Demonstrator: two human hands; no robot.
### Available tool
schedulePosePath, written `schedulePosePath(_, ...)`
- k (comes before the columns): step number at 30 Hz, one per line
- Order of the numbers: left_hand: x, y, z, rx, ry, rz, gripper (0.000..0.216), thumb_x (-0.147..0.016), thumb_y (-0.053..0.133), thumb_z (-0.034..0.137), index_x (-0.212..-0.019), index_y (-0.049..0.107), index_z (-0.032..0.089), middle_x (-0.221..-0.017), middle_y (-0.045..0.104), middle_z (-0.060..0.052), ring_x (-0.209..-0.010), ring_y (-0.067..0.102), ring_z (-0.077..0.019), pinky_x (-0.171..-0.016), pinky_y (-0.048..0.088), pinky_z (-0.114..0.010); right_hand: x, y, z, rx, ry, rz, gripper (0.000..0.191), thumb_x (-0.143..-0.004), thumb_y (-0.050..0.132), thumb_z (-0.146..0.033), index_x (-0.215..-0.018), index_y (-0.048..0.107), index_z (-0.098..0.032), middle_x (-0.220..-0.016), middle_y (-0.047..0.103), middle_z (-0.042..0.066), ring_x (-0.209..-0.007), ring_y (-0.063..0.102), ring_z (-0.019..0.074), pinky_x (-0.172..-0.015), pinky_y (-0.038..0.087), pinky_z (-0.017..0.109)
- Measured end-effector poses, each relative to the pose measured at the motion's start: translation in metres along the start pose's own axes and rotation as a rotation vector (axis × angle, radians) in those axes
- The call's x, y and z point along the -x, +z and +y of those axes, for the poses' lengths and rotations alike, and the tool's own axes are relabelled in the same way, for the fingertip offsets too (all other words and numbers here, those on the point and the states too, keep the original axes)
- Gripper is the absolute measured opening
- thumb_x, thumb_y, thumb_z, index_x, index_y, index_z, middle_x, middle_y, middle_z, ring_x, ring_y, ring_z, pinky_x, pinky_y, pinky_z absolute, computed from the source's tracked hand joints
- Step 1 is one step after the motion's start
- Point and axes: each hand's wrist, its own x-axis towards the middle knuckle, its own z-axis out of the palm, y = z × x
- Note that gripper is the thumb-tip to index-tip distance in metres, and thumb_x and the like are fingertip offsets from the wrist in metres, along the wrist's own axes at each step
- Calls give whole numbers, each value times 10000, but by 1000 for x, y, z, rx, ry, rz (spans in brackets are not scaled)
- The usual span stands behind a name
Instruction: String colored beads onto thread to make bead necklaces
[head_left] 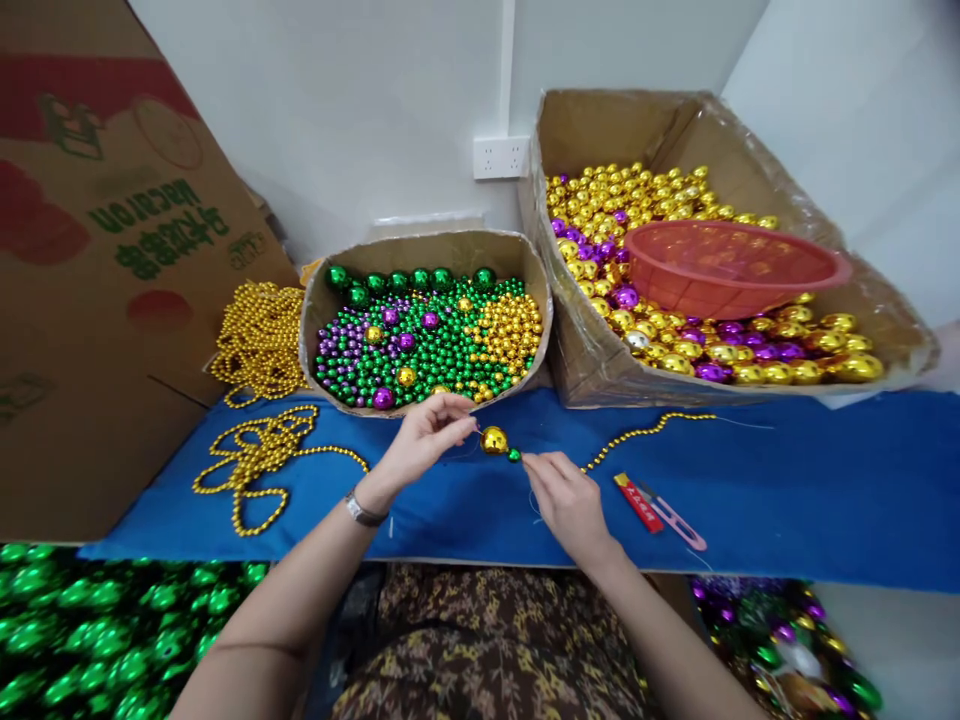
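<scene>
My left hand is pinched shut beside a large gold bead, its fingertips at the bead's left side over the blue cloth. A small green bead sits right against the gold one. My right hand is pinched shut just right of the green bead, holding a thin thread. A strand of small gold beads trails off to the right from that hand.
A small cardboard box of green, purple and gold beads stands behind my hands. A bigger box holds gold and purple balls and a red basket. Gold strands lie left; a red-and-pink cutter lies right.
</scene>
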Motion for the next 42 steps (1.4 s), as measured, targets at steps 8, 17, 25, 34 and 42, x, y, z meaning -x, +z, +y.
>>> schedulePosePath(8,17,30,-48,-292,115,94,219,-844,652,371,-869,722,164,-904,747,-71,-812,689,-184,-737,540,-284,23,30,29,-189,201,-165,273,-896,438,-150,-1112,601,-192,-976,713,69,-862,706,185,-754,587,314)
schedulePosePath(17,-8,15,29,-165,187,-37,262,-861,632,401,-878,696,148,-823,729,-64,-712,684,-148,-657,559,-253,-23,17,5,-283,85,-66,242,-983,427,-254,-1106,630,-203,-974,715,80,-877,698,176,-786,575,289)
schedulePosePath(25,-176,-8,45,-634,235,21,344,-936,474,412,-1014,654,129,-966,704,-103,-892,659,-198,-817,534,-331,-20,16,10,-453,309,-70,201,-982,446,-245,-1007,640,-198,-800,708,15,-591,663,102,-623,537,202)
schedulePosePath(34,-307,-1,19,-1062,157,70,460,-717,703,164,-1165,624,104,-1202,569,-207,-1173,524,-376,-998,398,-504,-24,17,14,-448,242,-25,224,-972,460,-221,-1023,678,-209,-825,654,33,-660,660,114,-623,541,204)
schedulePosePath(42,-234,-17,41,-503,201,8,443,-844,558,318,-1264,566,178,-1114,628,-87,-1026,602,-228,-896,519,-400,-29,0,9,-384,232,49,226,-956,494,-194,-1116,653,-211,-897,693,57,-779,670,151,-697,549,242)
